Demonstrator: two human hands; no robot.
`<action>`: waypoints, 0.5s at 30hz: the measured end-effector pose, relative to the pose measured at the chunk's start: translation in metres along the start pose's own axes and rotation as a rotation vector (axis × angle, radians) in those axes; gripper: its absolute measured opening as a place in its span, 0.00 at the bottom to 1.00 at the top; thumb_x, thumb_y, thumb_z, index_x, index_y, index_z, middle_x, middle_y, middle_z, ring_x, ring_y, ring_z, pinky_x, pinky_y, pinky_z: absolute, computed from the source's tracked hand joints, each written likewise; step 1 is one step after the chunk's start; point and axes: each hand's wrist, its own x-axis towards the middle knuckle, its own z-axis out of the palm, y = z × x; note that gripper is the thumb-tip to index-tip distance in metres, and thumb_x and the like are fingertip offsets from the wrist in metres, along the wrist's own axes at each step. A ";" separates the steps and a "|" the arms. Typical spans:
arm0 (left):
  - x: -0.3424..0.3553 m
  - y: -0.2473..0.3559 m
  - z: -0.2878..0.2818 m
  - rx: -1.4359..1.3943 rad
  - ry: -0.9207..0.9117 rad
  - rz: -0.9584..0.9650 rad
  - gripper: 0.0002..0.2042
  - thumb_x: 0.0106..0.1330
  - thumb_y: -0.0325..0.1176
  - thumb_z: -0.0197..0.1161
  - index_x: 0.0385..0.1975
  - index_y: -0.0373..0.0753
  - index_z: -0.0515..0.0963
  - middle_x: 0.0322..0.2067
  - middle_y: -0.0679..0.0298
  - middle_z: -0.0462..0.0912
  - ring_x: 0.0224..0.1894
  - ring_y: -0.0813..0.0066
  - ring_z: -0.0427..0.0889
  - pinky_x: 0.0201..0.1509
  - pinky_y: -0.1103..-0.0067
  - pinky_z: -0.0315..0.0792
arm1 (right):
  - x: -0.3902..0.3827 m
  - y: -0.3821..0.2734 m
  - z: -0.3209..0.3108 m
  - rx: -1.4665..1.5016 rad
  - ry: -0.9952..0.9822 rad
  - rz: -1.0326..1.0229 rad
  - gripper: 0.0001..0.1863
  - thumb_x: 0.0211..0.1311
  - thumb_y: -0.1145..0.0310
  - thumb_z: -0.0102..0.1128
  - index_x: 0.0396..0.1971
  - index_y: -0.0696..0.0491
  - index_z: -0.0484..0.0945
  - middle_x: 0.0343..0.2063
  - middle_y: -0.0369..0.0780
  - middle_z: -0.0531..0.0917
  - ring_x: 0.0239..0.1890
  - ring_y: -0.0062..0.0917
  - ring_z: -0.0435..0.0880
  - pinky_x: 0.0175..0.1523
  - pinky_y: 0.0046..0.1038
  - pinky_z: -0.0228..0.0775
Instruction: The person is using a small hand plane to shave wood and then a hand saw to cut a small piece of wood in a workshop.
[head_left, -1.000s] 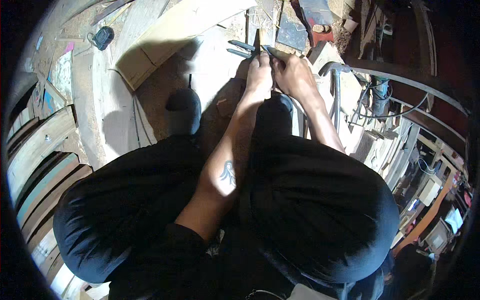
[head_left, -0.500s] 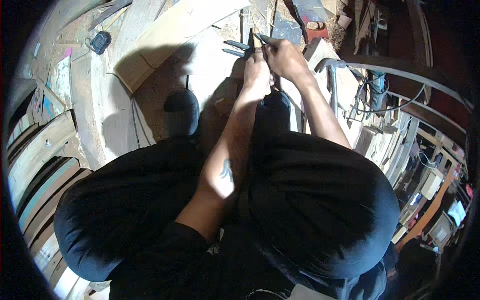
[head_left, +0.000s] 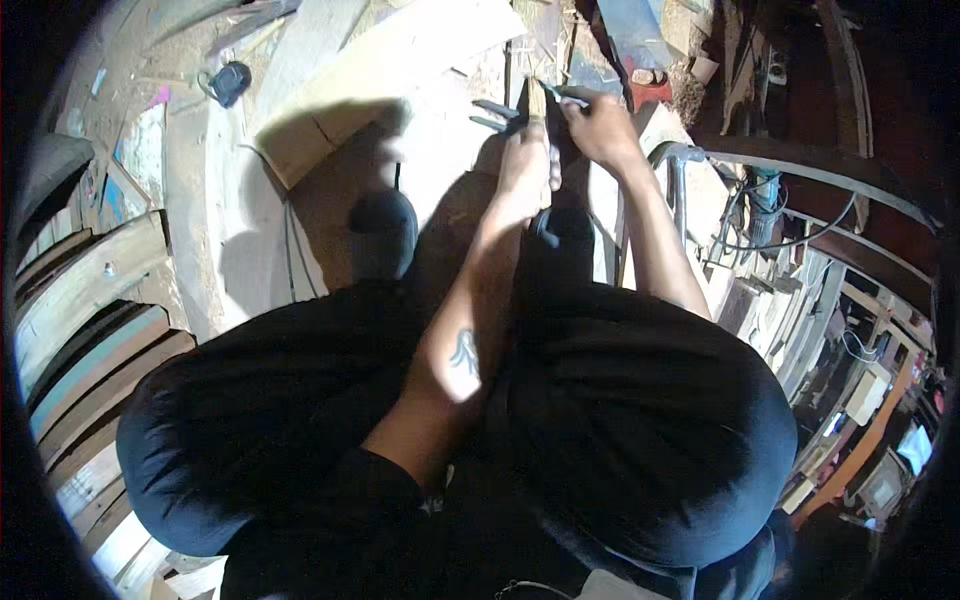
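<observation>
My left hand (head_left: pixel 525 168) is closed around a narrow strip of wood (head_left: pixel 537 103), whose far end sticks out beyond the fingers. To its right, my right hand (head_left: pixel 606 132) pinches a slim dark tool (head_left: pixel 568 93), too small and blurred to tell its kind. The tool's tip points left, close to the strip's far end; whether they touch I cannot tell. Just left of my left hand lie two dark prongs, like the handles of pliers (head_left: pixel 493 112), on the pale boards.
A dark tape measure (head_left: pixel 230 84) lies at the far left. On the right are a claw hammer (head_left: pixel 681 180), a red-handled saw (head_left: pixel 650 85) and a blue corded power tool (head_left: pixel 763 208). A broad board (head_left: pixel 400 60) lies ahead; stacked planks (head_left: pixel 85 280) stand left.
The right hand and its tool have drawn slightly away from the strip, to the right. The whole view has shifted, so everything sits a little lower and further right.
</observation>
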 end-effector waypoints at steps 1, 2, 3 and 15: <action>-0.005 0.005 0.000 0.026 -0.007 -0.026 0.15 0.78 0.45 0.45 0.34 0.40 0.67 0.19 0.66 0.69 0.15 0.78 0.68 0.14 0.78 0.58 | -0.010 0.003 -0.007 0.060 -0.013 0.007 0.18 0.68 0.60 0.58 0.54 0.50 0.83 0.44 0.55 0.86 0.52 0.47 0.85 0.59 0.40 0.74; -0.002 0.005 0.002 0.031 -0.003 0.035 0.15 0.78 0.44 0.46 0.34 0.40 0.70 0.20 0.66 0.71 0.15 0.78 0.70 0.14 0.77 0.62 | -0.019 0.005 -0.013 0.055 -0.009 -0.009 0.18 0.69 0.59 0.58 0.53 0.50 0.83 0.43 0.55 0.86 0.51 0.46 0.85 0.58 0.40 0.75; -0.001 0.001 0.007 -0.025 0.040 0.106 0.15 0.78 0.45 0.47 0.35 0.40 0.73 0.21 0.67 0.73 0.15 0.78 0.69 0.14 0.78 0.66 | -0.028 0.008 -0.017 0.049 -0.006 -0.025 0.18 0.69 0.59 0.58 0.52 0.51 0.84 0.42 0.55 0.86 0.50 0.46 0.86 0.58 0.40 0.75; 0.063 -0.026 -0.044 0.396 0.178 0.339 0.34 0.77 0.53 0.44 0.70 0.28 0.59 0.50 0.41 0.80 0.29 0.59 0.84 0.23 0.72 0.76 | -0.052 -0.048 0.007 -0.176 0.018 -0.172 0.19 0.69 0.63 0.52 0.56 0.47 0.81 0.35 0.59 0.84 0.42 0.52 0.86 0.50 0.47 0.77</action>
